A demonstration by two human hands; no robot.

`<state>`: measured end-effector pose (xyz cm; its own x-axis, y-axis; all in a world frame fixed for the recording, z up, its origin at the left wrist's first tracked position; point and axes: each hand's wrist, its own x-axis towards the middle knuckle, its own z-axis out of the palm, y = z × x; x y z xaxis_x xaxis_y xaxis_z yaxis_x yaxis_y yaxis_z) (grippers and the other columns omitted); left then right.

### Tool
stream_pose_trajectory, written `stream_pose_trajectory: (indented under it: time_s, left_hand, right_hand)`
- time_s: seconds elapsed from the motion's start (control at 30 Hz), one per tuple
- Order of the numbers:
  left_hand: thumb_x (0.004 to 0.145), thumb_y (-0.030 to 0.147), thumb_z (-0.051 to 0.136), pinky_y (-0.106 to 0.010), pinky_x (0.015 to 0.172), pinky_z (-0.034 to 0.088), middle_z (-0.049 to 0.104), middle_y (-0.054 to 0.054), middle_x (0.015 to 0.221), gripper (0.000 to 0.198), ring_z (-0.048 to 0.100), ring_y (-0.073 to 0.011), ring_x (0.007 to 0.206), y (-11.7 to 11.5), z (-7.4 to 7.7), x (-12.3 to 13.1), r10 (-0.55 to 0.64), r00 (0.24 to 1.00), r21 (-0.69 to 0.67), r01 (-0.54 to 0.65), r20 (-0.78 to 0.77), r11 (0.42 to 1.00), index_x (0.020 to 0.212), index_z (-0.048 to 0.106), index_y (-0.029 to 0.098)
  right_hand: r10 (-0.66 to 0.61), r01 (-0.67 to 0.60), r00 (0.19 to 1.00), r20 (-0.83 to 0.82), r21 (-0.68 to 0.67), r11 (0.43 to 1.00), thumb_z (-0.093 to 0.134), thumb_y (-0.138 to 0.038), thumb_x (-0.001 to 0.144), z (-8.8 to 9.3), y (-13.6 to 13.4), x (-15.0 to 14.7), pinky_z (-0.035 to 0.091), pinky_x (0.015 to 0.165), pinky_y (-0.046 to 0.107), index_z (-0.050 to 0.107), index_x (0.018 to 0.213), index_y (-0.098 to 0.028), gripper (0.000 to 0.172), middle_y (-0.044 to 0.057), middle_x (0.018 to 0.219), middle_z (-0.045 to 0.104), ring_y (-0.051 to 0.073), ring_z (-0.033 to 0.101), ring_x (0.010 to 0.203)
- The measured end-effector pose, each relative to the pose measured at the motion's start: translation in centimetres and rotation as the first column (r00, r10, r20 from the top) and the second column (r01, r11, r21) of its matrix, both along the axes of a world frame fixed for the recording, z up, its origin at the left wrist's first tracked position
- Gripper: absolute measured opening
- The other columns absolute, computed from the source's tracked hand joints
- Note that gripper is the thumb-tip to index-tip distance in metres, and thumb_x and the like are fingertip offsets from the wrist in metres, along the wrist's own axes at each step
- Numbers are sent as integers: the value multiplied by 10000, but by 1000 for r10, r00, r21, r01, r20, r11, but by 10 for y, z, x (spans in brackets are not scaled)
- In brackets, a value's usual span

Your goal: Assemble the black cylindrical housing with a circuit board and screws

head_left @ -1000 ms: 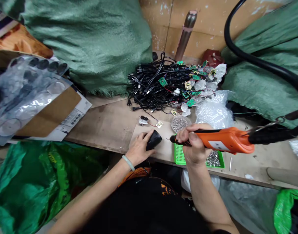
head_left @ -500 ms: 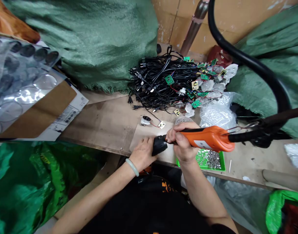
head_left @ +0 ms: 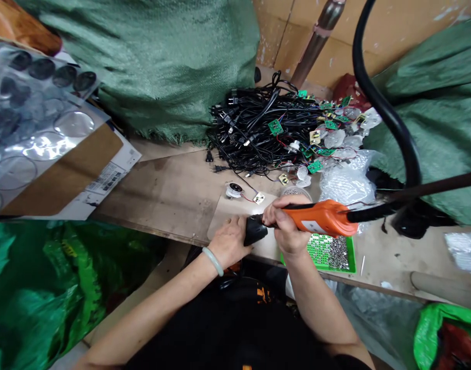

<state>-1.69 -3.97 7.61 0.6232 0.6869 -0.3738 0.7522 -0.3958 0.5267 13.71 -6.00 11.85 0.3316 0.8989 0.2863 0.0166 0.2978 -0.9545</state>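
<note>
My left hand (head_left: 230, 242) grips a small black plastic housing (head_left: 255, 229), resting it on a tan cardboard sheet (head_left: 235, 213) at the bench edge. A jade bangle (head_left: 213, 260) circles that wrist. My right hand (head_left: 285, 226) holds an orange electric screwdriver (head_left: 320, 218), its tip against the housing and hidden by my fingers. Beyond my hands lies a small round component with thin wires (head_left: 234, 190).
A tangle of black power cords with green circuit boards (head_left: 270, 131) sits behind my hands. Nearby are a bubble-wrap bag (head_left: 347, 182), a green tray of screws (head_left: 330, 253), and the screwdriver's thick black cable (head_left: 385, 113). Green woven sacks (head_left: 143, 67) bank the bench.
The screwdriver tip has moved left from beside the black housing onto it, and my left hand has turned the housing toward it. The whole view has shifted slightly.
</note>
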Motion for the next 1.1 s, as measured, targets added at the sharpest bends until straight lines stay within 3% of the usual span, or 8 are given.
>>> stream_pose_trajectory:
  time_s: [0.17,0.23,0.37,0.47,0.63,0.9,1.1]
  left_hand:
    - [794,519,836,-528,1014,479,585,-206,1427,854,561,-408,1293,2,1,-9,-32,991,204,4,133,979,1461,452,151]
    - [884,456,777,-489,1023,476,610,-160,1413,685,567,-353,1293,4,3,-12,-58,961,292,-25,271,956,1443,482,192]
    - [986,267,662,-400,886,492,717,-85,1130,221,623,-264,1082,5,7,-12,-130,898,421,-67,420,904,1199,650,209]
    - [1004,255,639,-377,823,483,739,-69,1010,95,624,-235,977,5,4,-10,-155,864,463,-99,480,881,1051,695,194]
    - [1002,234,643,-383,814,500,756,-58,962,82,622,-228,935,3,-2,-10,-107,809,410,-174,578,895,1006,713,191]
    - [952,198,700,-410,904,544,742,-53,994,26,668,-223,1003,3,-3,-13,56,691,127,-212,721,969,967,694,217]
    - [951,207,701,-419,907,517,742,-59,1032,15,665,-229,1029,4,-4,-18,35,730,171,-205,682,964,953,688,215]
  right_hand:
    - [-14,32,991,-131,136,990,780,-357,897,22,0,-3,507,499,271,681,967,-250,162,-65,636,588,131,599,497]
    - [-6,32,988,-157,166,986,787,-349,886,30,0,-4,503,481,259,691,947,-243,155,-65,619,589,126,590,481]
    - [7,31,983,-182,207,978,778,-322,886,41,-2,-6,495,458,249,712,923,-229,120,-60,598,584,118,567,459]
    - [37,9,980,-197,226,974,772,-308,886,45,-6,-8,501,468,258,721,938,-223,111,-52,613,587,120,570,473]
    - [49,-5,980,-195,219,976,765,-321,891,51,-12,-11,504,473,272,706,935,-229,118,-53,624,572,123,565,472]
    - [37,2,982,-183,210,978,764,-340,885,59,-12,-17,487,455,261,689,909,-235,131,-61,588,551,118,529,442]
    - [43,-6,984,-171,211,977,756,-345,894,59,-11,-21,490,451,259,682,904,-226,140,-62,584,541,115,521,436]
